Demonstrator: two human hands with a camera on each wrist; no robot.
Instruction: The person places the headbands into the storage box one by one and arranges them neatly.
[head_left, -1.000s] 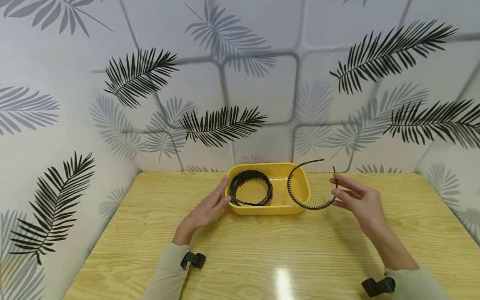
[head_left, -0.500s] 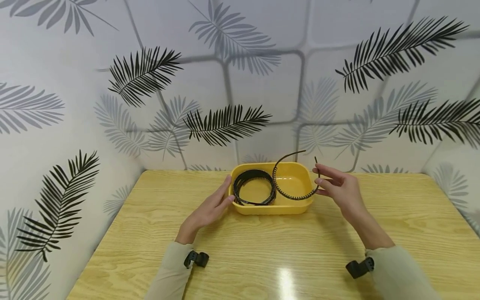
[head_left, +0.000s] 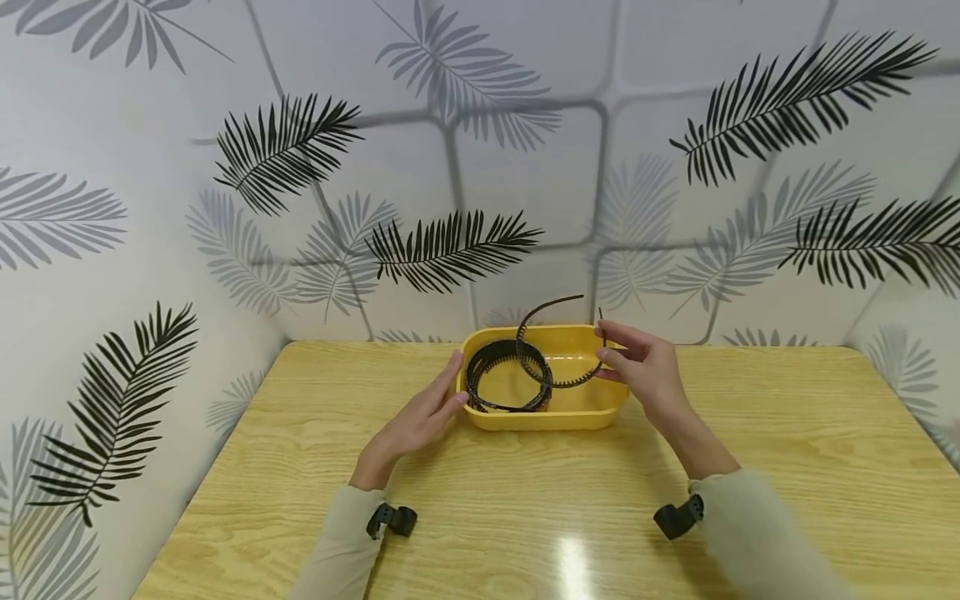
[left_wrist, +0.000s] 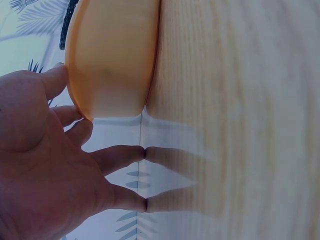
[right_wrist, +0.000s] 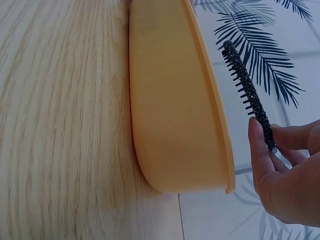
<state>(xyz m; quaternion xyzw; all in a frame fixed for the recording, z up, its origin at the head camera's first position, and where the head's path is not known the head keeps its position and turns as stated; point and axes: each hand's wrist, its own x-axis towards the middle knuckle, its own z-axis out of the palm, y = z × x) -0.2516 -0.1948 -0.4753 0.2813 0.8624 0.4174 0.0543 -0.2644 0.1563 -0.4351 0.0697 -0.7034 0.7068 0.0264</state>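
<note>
My right hand (head_left: 648, 371) pinches a black headband (head_left: 576, 383) near one end, between thumb and fingers. The headband is toothed on its inner side and, in the right wrist view, its outside looks beaded and glittery. It is raised over the yellow bin (head_left: 540, 422), overlapping the bin's contents from the head view. Inside the bin's left part lie several black headbands (head_left: 508, 343) nested together. With fingers spread, my left hand (head_left: 416, 421) touches the bin's left end. In the left wrist view, two fingers (left_wrist: 125, 152) of that hand reach down to the tabletop.
The bin stands at the back of a light wood table (head_left: 480, 508), close to a wall (head_left: 420, 167) printed with feather-like leaves. A dark camera is strapped at each sleeve cuff. Bright glare shows on the table's front part.
My right hand has carried the headband leftward, from the bin's right side to over its middle, level with the nested headbands. My left hand stays at the bin's left end.
</note>
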